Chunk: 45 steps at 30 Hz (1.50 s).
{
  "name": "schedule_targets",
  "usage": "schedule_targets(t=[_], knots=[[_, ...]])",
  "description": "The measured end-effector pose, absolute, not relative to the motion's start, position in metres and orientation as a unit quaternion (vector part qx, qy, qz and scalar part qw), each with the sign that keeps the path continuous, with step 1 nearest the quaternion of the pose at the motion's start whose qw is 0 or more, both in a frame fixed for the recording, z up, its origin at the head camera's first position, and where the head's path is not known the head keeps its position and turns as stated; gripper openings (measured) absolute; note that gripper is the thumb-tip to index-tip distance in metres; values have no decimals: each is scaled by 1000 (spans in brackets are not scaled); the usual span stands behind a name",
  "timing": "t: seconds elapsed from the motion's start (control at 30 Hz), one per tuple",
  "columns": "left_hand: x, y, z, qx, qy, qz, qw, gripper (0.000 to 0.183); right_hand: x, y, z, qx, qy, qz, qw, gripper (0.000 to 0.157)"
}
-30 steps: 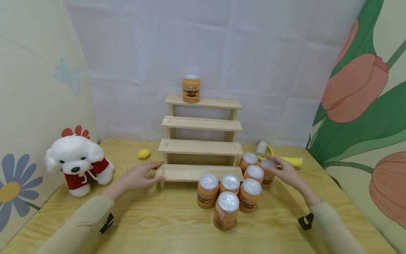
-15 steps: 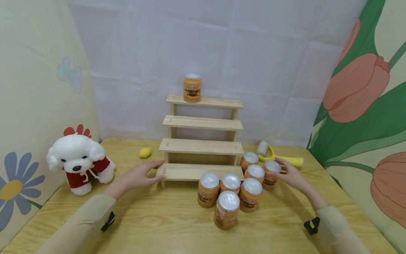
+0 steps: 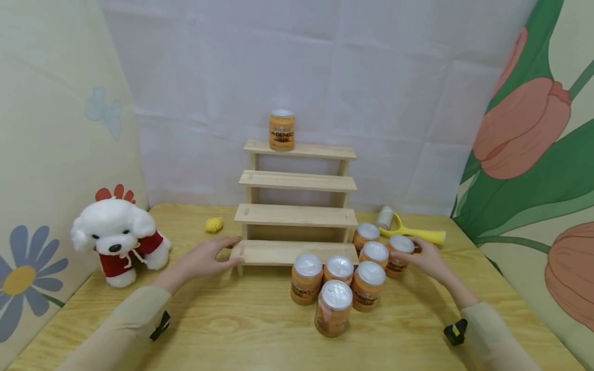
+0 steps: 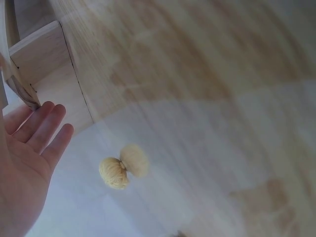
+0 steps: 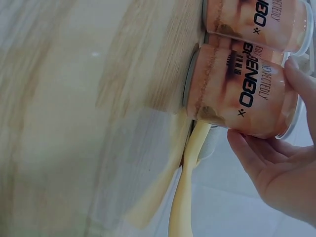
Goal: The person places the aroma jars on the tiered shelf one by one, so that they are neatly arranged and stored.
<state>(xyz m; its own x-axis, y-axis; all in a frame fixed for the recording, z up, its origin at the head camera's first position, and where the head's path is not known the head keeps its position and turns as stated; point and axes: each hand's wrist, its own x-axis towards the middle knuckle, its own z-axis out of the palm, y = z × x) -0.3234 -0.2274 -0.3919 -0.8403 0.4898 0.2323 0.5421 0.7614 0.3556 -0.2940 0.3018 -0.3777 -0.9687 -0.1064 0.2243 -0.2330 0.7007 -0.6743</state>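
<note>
My right hand [image 3: 429, 260] holds an orange can [image 3: 400, 255] with a silver lid, at the right end of a group of cans. In the right wrist view the thumb and fingers are around the upper part of this can [image 5: 242, 94], which stands on the table. My left hand [image 3: 204, 260] rests against the left end of the lowest step of a wooden tiered shelf [image 3: 294, 215]. Its fingers are extended, with fingertips right at the board's end in the left wrist view. One orange can [image 3: 281, 130] stands alone on the top step, toward its left.
Several more orange cans [image 3: 333, 308] stand before the shelf's right front. Behind them lie a yellow-handled tool [image 3: 417, 235] and a grey cylinder [image 3: 384, 217]. Left of the shelf are a yellow yarn ball [image 3: 214, 224] and a white plush dog [image 3: 118, 242]. A white cloth hangs behind.
The right-end can has shifted slightly right along with my right hand, and my fingers have settled around it. The left hand stays at the shelf's end.
</note>
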Motion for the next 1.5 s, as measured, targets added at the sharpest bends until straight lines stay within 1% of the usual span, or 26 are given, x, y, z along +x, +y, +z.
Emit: schedule_targets(t=[0.1, 0.3, 0.67, 0.87, 1.1, 1.3, 1.5], knots=[[-323, -226, -393, -277, -935, -210, 65, 70, -295, 304, -378, 90, -921, 365, 99, 56], [-323, -226, -392, -271, -937, -212, 62, 71, -294, 309, -375, 61, -922, 370, 98, 58], [-321, -227, -391, -270, -936, -218, 58, 71, -293, 308, -339, 49, -916, 377, 127, 60], [-321, -227, -391, -268, -938, -212, 60, 71, -293, 298, -320, 62, -910, 378, 160, 54], [-322, -226, -391, -268, -938, -213, 62, 72, -295, 280, -297, 60, -901, 394, 169, 65], [-323, -227, -391, -268, -938, -212, 55, 73, -304, 260, -273, 72, -884, 427, 179, 67], [-322, -226, -393, -273, -935, -215, 63, 71, -322, 240, -248, 92, -866, 445, 210, 66]])
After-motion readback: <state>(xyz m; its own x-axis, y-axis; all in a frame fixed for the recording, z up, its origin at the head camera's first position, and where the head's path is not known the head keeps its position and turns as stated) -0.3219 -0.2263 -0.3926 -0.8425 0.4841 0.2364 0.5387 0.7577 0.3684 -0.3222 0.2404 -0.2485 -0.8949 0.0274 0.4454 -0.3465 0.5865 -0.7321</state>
